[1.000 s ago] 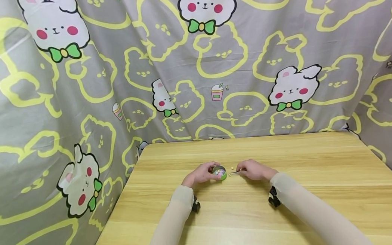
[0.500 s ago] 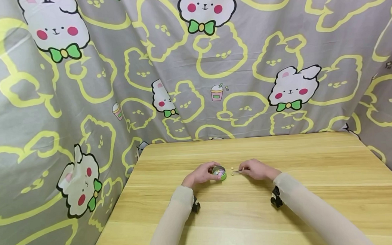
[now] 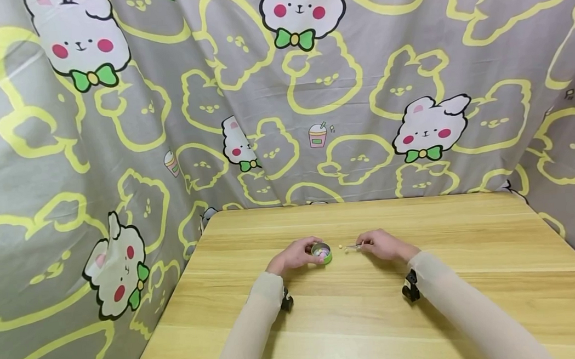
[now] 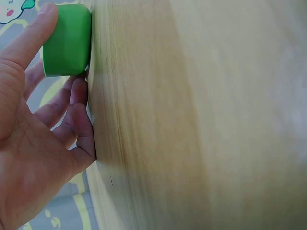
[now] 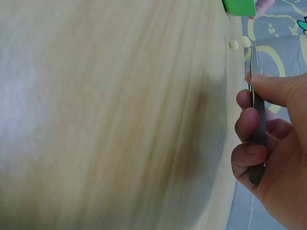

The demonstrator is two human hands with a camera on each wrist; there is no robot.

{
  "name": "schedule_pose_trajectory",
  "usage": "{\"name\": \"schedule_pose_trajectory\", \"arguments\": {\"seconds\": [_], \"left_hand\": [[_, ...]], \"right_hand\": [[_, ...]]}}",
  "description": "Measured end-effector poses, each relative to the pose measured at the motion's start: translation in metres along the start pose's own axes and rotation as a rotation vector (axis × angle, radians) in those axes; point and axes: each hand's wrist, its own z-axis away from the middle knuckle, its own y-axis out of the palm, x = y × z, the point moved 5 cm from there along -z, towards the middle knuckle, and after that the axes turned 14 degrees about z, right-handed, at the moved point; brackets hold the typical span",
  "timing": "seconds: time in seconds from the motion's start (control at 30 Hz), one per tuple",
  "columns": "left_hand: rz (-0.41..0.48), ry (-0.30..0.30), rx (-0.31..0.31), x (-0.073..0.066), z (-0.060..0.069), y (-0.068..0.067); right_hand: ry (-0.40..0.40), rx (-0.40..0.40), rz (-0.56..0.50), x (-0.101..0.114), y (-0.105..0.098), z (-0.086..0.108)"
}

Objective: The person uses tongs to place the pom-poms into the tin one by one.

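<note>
My left hand (image 3: 298,254) grips a small round green container (image 3: 328,259), thumb on one side and fingers round the other. Pastel pieces (image 3: 321,252) lie inside it. Its plain green wall (image 4: 69,40) shows in the left wrist view. To the right, my right hand (image 3: 382,245) pinches metal tweezers (image 5: 258,120) between thumb and fingers. The tips point left at two small pale yellow pieces, one farther back (image 3: 340,247) and one nearer (image 3: 347,252). In the right wrist view a yellow piece (image 5: 246,41) is right by the tips; whether they touch it I cannot tell.
Both hands work low over a wooden table (image 3: 356,329). A grey patterned curtain (image 3: 346,88) hangs behind its back edge and along the sides. Each wrist wears a black camera, as on the right wrist camera (image 3: 410,287).
My right hand has drawn back to the right and slightly away with the tweezers. The nearer yellow piece now lies a little farther right. My left hand and the container have stayed put.
</note>
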Motion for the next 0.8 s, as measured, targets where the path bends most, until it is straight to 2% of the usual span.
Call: {"name": "schedule_pose_trajectory", "arguments": {"seconds": [0.57,0.8], "left_hand": [[-0.002,-0.015,-0.003,0.001,0.0,0.0],[0.01,-0.011,0.0,0.002,0.0,0.0]], "right_hand": [[0.041,0.012,0.015,0.0,-0.013,-0.002],[0.016,-0.006,0.024,0.004,-0.016,-0.007]]}}
